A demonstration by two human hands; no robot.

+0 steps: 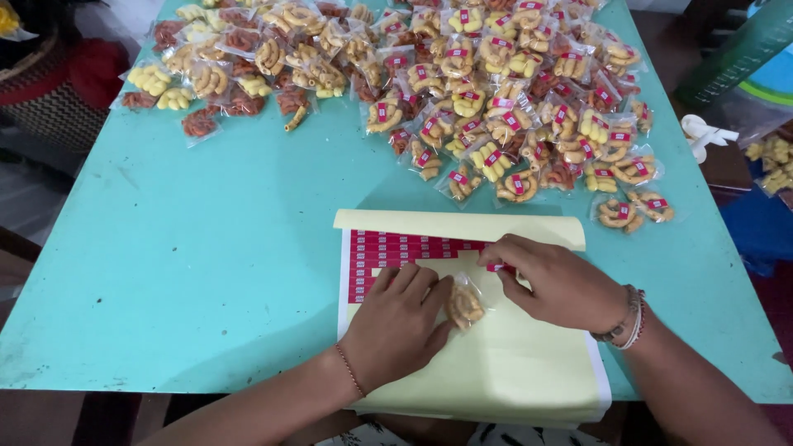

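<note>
A small clear plastic packet (466, 303) of curled, golden-brown fried snacks is pinned flat on a pale yellow sticker sheet (496, 363) by the left hand (396, 326); its fingers are extended and pressed against the packet's left edge, not clenched. The right hand (555, 281) is seen just right of the packet, thumb and forefinger pinched on a small red label (496, 267) at the end of the remaining red label rows (405, 252). The sheet is glossy, its top edge curled over, and most of its backing is stripped bare. It lies at the near edge of a smooth turquoise table (190, 248).

At the far right of the table, a heap of labelled packets (512, 107) is noted: crinkled clear film, each holding yellow or reddish-brown curls and bearing a red label. At the far left, a smaller heap of unlabelled packets (239, 66) holds the same contents. A woven basket (49, 99) is seen off the table's left corner.
</note>
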